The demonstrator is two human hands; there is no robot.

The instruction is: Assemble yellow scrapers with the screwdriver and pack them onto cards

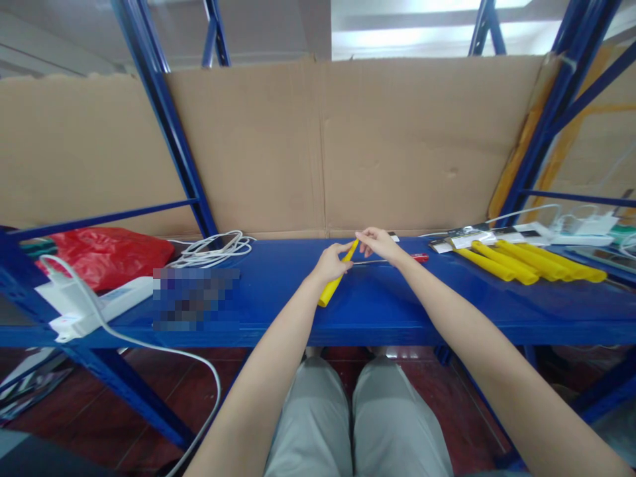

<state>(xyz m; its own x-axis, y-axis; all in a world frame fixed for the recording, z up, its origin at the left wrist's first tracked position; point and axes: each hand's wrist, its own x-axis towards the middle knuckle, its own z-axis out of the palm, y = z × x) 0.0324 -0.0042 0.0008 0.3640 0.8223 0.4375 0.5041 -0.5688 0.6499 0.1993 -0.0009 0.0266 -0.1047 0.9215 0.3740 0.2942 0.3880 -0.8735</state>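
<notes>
My left hand (332, 264) is closed round the middle of a yellow tube (330, 293), which slants up and away from me just above the blue shelf top. The fingertips of my right hand (376, 242) pinch the tube's narrow far end. Beneath my right hand lies a screwdriver with a red handle (420, 258); its thin metal shaft points left, toward my left hand. To the right, several more yellow tubes (531, 262) lie side by side, their far ends against flat black-and-white packets (470, 237).
A cardboard sheet (248, 146) stands behind the blue shelf (278, 311), between blue uprights. On the left are a red plastic bag (112, 255), a coiled white cable (218, 248) and a white power strip (126, 298), its cord hanging over the front edge. Another white power strip (581, 238) is at right.
</notes>
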